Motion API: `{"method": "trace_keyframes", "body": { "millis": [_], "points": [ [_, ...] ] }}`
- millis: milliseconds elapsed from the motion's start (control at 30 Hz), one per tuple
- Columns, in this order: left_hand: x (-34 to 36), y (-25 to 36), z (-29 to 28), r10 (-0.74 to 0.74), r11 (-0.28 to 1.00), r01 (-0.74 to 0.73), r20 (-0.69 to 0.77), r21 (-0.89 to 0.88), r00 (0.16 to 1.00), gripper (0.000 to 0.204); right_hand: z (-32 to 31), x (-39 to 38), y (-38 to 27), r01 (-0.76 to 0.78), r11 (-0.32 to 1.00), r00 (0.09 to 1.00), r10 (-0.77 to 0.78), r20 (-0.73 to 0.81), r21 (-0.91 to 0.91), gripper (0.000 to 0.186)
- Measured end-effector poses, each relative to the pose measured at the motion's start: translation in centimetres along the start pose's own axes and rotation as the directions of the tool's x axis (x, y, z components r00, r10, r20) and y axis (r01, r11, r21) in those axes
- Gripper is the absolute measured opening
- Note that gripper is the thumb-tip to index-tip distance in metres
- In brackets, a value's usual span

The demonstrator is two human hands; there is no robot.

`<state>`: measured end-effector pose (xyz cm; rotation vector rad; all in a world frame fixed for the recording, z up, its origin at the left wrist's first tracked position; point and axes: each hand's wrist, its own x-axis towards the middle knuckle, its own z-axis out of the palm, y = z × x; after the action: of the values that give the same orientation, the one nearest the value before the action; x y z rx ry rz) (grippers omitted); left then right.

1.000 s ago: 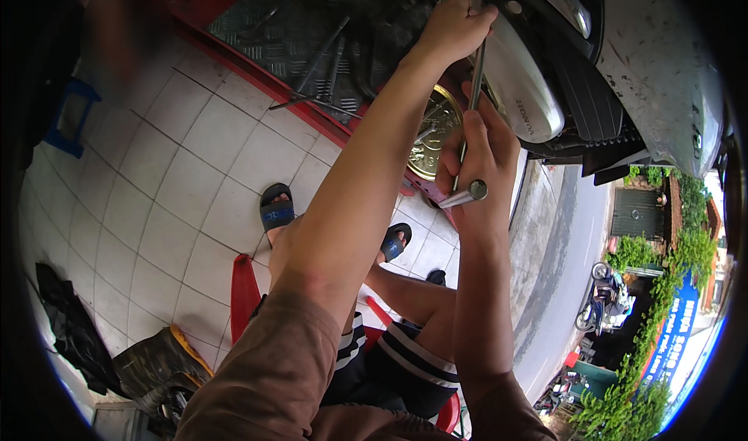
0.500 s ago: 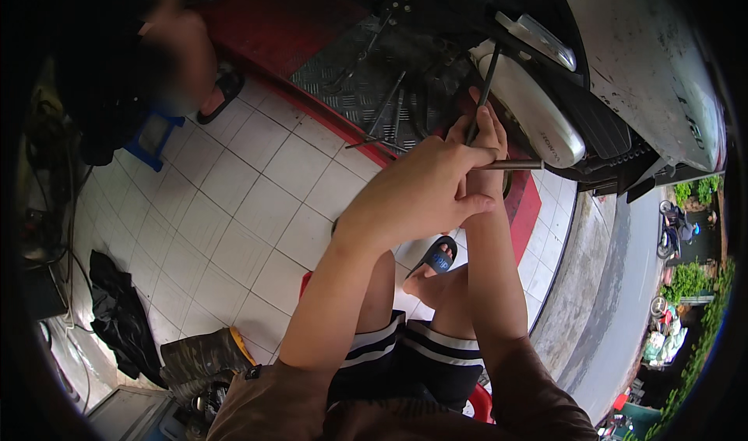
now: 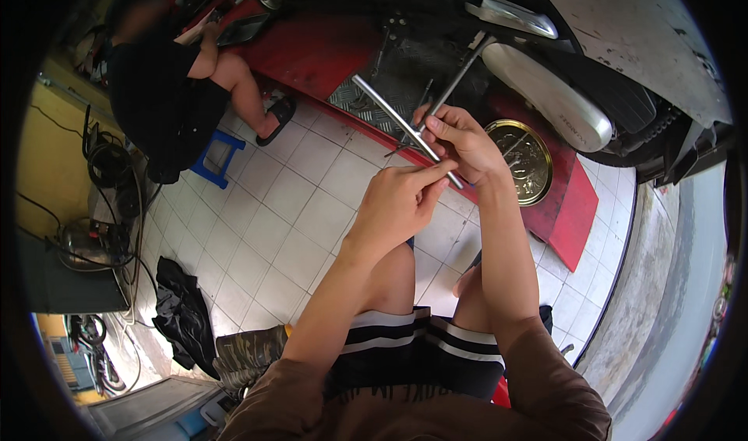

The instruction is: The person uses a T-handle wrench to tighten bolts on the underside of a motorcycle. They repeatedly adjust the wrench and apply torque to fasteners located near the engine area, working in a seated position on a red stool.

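My right hand (image 3: 466,143) is closed around the dark shaft of a T-handle socket wrench (image 3: 389,112), close to where the shaft meets its shiny crossbar. The shaft's far end reaches up beside the motorbike's exhaust (image 3: 545,94), which has a pale silver cover; whether they touch I cannot tell. With finger and thumb, my left hand (image 3: 401,207) pinches the near end of the crossbar. Just beyond my right wrist, a round pan with a gold rim (image 3: 548,172) holds dark, shiny contents.
A red work platform (image 3: 565,223) with a metal tread plate carries the motorbike and several tools. At the left a person in black (image 3: 160,75) sits by a blue stool (image 3: 218,160). Black cloth (image 3: 181,312) and a camouflage boot (image 3: 249,355) lie on the tiles.
My hands have come apart and moved left with the wrench, away from the exhaust. The crossbar now points up-left. The view has shifted, showing the pan and more of the seated person.
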<state>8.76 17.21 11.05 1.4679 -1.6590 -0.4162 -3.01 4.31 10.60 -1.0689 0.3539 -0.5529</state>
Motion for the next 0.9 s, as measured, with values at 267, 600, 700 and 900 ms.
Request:
{"method": "trace_keyframes", "body": {
  "millis": [267, 600, 700, 900],
  "points": [
    [1.6, 1.1, -0.2, -0.404, 0.792, 0.333, -0.031, -0.512, 0.914, 0.049, -2.1, 0.1, 1.9, 0.063, 0.997, 0.998, -0.062, -0.022, 0.052, 0.019],
    [1.1, 3.0, 0.4, -0.427, 0.812, 0.367, -0.033, -0.454, 0.904, 0.052, -3.1, 0.4, 1.8, 0.130, 0.984, 0.991, -0.125, -0.048, 0.122, 0.019],
    [0.5, 3.9, 0.0, -0.317, 0.829, 0.405, 0.272, -0.386, 0.909, 0.053, -2.9, 0.7, 2.0, 0.153, 0.981, 0.987, -0.147, -0.058, 0.121, 0.019],
    [0.8, 2.6, 0.7, -0.518, 0.816, 0.495, 0.004, -0.299, 0.856, 0.056, -3.0, 0.4, 1.6, 0.162, 0.976, 0.985, -0.152, -0.083, 0.142, 0.020]
  ]
}}
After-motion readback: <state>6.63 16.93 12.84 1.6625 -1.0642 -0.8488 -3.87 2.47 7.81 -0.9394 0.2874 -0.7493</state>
